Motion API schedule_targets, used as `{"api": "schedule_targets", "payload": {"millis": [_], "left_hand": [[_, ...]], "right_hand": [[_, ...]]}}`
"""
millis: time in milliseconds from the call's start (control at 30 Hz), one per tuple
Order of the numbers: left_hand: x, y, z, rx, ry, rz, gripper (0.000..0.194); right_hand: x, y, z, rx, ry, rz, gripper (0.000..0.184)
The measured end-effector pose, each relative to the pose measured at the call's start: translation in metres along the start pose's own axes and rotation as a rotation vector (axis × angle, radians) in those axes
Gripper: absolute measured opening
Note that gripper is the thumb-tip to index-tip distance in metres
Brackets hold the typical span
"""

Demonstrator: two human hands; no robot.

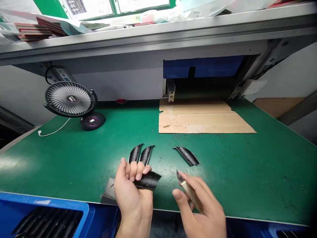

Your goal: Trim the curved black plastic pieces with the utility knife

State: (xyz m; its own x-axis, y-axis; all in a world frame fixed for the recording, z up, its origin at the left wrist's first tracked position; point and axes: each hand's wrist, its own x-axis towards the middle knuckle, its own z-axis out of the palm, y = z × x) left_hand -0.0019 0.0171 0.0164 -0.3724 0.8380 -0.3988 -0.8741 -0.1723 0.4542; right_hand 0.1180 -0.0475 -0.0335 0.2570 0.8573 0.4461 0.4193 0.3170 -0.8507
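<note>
1. Near the front edge of the green mat (74, 165), I see my left hand (132, 191) curled around a curved black plastic part (148, 180).
2. My right hand (200, 208) grips a small knife (184, 186), blade tip up.
3. Three more black strips (141, 154) lie just beyond, one (187, 155) apart to the right.

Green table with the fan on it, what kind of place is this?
Probably a factory workbench. The left hand holds a black plastic part, the right hand a small knife, with a blue bin of similar parts below the green table.
</note>
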Motion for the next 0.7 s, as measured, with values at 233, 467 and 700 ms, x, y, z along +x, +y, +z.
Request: {"api": "schedule_targets", "payload": {"millis": [233, 467, 700], "left_hand": [[-0.001, -0.029, -0.023, 0.139, -0.101, -0.170, 0.036], [0.008, -0.031, -0.065, 0.964, -0.240, 0.028, 0.048], [0.051, 0.028, -0.080, 1.837, -0.283, 0.764, 0.034]], "right_hand": [[0.010, 0.012, 0.000, 0.002, -0.344, 0.272, 0.018], [0.026, 0.059, -0.026, -0.521, -0.317, 0.454, 0.030], [0.042, 0.076, -0.054, -0.732, -0.201, 0.250, 0.048]]}}
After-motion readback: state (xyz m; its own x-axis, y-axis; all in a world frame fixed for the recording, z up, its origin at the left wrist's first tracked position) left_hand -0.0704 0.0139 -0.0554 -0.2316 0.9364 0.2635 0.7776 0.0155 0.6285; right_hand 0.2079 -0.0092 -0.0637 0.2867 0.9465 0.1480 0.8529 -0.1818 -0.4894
